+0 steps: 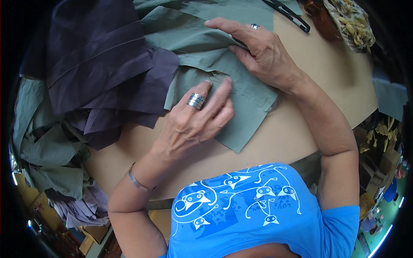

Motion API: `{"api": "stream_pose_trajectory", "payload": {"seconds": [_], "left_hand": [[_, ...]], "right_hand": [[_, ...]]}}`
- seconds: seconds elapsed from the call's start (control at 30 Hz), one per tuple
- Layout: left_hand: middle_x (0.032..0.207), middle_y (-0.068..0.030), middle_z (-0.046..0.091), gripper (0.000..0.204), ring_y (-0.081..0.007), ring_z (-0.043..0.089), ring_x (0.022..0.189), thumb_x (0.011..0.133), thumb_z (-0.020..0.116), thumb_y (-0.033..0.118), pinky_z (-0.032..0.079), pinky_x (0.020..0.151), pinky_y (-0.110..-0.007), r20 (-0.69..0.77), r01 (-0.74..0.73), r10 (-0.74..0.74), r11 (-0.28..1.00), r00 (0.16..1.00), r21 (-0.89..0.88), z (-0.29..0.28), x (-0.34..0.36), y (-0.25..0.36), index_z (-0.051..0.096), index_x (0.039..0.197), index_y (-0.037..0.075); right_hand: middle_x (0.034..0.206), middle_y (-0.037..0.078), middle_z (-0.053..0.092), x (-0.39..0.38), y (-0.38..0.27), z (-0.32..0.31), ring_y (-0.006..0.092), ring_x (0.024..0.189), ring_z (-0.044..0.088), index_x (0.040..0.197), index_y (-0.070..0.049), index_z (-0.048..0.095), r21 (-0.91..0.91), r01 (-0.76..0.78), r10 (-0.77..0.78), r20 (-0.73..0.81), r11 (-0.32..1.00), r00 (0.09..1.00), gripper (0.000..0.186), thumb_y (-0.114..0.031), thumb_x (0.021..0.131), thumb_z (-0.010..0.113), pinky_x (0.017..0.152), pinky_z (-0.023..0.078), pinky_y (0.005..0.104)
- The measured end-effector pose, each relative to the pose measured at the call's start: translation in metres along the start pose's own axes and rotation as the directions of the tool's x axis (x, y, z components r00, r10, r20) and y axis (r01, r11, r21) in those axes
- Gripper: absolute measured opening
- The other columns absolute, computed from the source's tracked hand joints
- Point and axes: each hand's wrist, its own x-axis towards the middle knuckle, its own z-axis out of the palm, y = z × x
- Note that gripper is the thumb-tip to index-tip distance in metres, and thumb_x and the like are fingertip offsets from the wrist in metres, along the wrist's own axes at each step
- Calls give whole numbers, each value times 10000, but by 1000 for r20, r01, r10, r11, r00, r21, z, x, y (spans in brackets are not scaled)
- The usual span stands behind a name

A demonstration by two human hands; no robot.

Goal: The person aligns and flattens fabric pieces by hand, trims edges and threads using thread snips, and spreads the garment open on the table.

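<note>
A sage-green cloth piece (247, 107) with frayed edges lies on the table under both my hands. My left hand (193, 116), with a wide silver ring, is over its near part; the fingers are apart and the fingertips are on or just above the cloth, slightly blurred. My right hand (262, 53), with a thin ring, rests on the cloth farther right; its index finger and thumb are stretched out and apart, the other fingers mostly hidden beneath. A fold of green cloth (176, 32) runs away behind my hands. Neither hand visibly grips anything.
Dark purple cloth pieces (103, 73) are heaped to the left, beside more green cloth (56, 150) and pale lilac cloth (84, 206) at the table's left edge. Black-handled scissors (292, 17) and a brown pot-like object (320, 21) with a yellowish textured pad (350, 21) stand at the far right of the tan tabletop (340, 86).
</note>
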Motion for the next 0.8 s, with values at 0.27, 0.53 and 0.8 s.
{"api": "stream_pose_trajectory", "payload": {"seconds": [0.27, 0.53, 0.8], "left_hand": [[1225, -16, 554, 309, -223, 574, 956, 707, 586, 82, 519, 747, -264, 76, -66, 71, 996, 995, -63, -7, 7, -2, 537, 1008, 134], [1167, -34, 587, 178, -188, 596, 928, 732, 575, 99, 516, 757, -285, -9, 106, -110, 973, 994, -204, 1, 3, -2, 503, 895, 104], [1191, -43, 589, 171, -194, 596, 928, 736, 580, 115, 499, 801, -316, 25, 74, -71, 987, 997, -146, -2, 4, -4, 514, 893, 122]], "right_hand": [[1167, 105, 599, 1, 1, -12, 317, 921, 588, 1312, -165, 473, -17, 49, -48, 45, 999, 998, 613, 32, 746, 600, 797, 480, 385], [1437, 109, 330, 6, 12, -32, 284, 1308, 328, 1433, -216, 266, -441, 427, -334, 276, 789, 901, 930, -358, 656, 758, 1067, 206, 523], [1421, 27, 384, -22, -8, -62, 251, 1328, 325, 1345, -289, 408, -323, 426, -305, 363, 845, 880, 1055, -336, 373, 815, 1126, 119, 533]]}}
